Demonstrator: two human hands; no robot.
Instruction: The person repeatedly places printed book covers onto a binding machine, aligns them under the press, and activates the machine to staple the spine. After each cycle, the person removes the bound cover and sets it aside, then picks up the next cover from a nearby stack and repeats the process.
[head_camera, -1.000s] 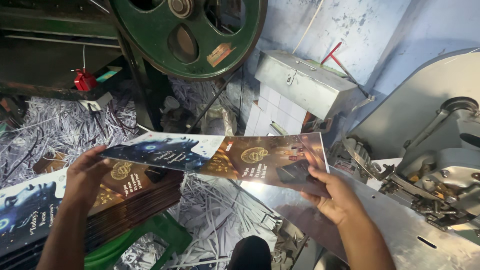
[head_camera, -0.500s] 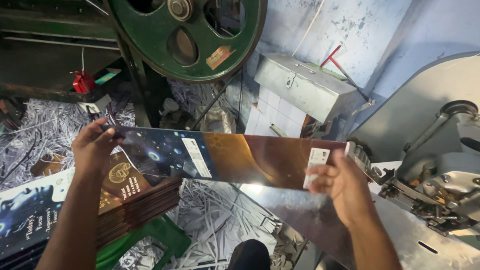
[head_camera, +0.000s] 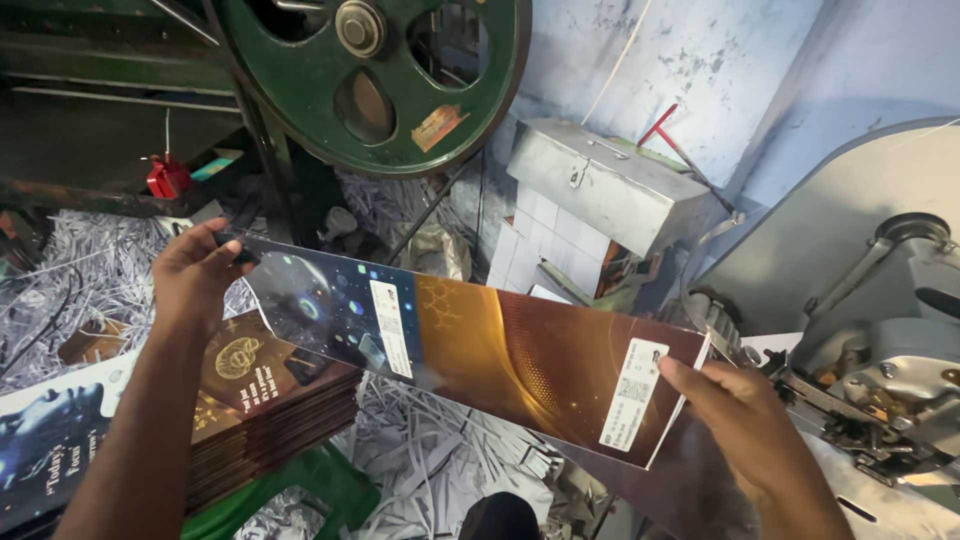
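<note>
Cramped workshop, pale blue wall (head_camera: 800, 60) at the back, floor buried in white paper trimmings (head_camera: 80, 270). A big green flywheel (head_camera: 370, 80) hangs overhead at the rear; a grey metal box (head_camera: 600, 185) sits on white tiles below the wall. Grey machine (head_camera: 890, 330) with small metal parts to the right.

Person holds a long printed sheet (head_camera: 470, 350) stretched across the middle, tilted down toward the right, glossy, dark blue at one end, amber-brown at the other, with two white label patches. Left hand (head_camera: 195, 275) grips the blue end, fingers curled over the top edge. Right hand (head_camera: 735, 420) pinches the brown end near the lower corner, thumb on the face just beside a label.

Below the left forearm, a stack of printed covers (head_camera: 270, 400), brown with gold emblem, rests on a green stool (head_camera: 310, 490). Small red object (head_camera: 165, 178) sits on the dark machine frame at left.
</note>
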